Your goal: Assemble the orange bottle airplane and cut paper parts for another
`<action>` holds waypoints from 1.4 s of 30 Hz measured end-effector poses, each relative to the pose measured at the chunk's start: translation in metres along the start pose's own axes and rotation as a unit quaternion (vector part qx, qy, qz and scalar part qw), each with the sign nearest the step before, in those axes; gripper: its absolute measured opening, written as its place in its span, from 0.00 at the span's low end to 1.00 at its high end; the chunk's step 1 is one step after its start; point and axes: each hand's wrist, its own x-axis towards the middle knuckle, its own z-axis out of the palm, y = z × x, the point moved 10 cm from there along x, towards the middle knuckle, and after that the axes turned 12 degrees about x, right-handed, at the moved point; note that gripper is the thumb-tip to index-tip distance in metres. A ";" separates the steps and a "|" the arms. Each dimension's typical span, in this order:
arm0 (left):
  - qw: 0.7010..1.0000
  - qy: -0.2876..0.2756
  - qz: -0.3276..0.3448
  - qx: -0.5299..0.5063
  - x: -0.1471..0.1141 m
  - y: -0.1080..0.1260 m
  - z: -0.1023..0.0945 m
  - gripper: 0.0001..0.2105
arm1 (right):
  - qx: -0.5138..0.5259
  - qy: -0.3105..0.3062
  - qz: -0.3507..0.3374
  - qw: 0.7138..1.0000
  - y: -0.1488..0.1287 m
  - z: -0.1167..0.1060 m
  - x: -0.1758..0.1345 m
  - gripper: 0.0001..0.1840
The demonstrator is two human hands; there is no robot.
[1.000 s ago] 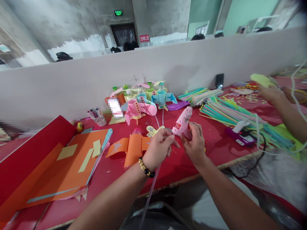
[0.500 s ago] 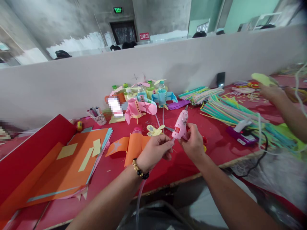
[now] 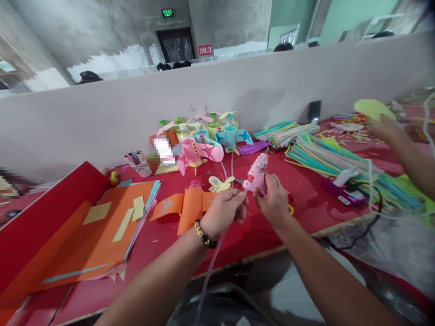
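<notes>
My right hand (image 3: 274,201) is closed around the handle of a pink hot glue gun (image 3: 256,175), its nozzle tilted up and away to the right. My left hand (image 3: 226,209) pinches a long translucent glue stick (image 3: 211,267) close to the gun's rear end. The stick's tail hangs down past the table's front edge. Under and beyond my left hand lies an orange paper-wrapped bottle (image 3: 190,209) with star-marked wings. A small yellow paper piece with grey stars (image 3: 219,184) is just behind that hand. Scissors with red and yellow handles (image 3: 291,203) are partly hidden behind my right hand.
Paper-winged bottles (image 3: 193,151) stand at the back. Orange sheets (image 3: 112,226) lie left, near a pen cup (image 3: 142,168). Pipe-cleaner bundles (image 3: 326,158) and a purple power strip (image 3: 345,192) are right. A co-worker's hand (image 3: 387,129) holds a yellow-green oval.
The glue gun has tipped slightly further right. My left wrist and the hanging tail of the glue stick have shifted right. The co-worker's oval has turned flatter toward me.
</notes>
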 end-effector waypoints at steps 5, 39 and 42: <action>0.999 -0.001 -0.006 -0.036 0.001 -0.002 0.000 0.13 | -0.001 -0.003 -0.009 1.000 -0.003 0.002 0.000 0.19; 0.993 -0.014 -0.040 -0.111 -0.007 -0.018 -0.004 0.17 | 0.081 -0.036 0.056 0.994 0.011 0.015 0.004 0.14; 0.994 -0.039 -0.053 -0.092 -0.013 -0.022 0.002 0.18 | 0.084 -0.011 0.076 0.993 0.018 0.009 0.007 0.12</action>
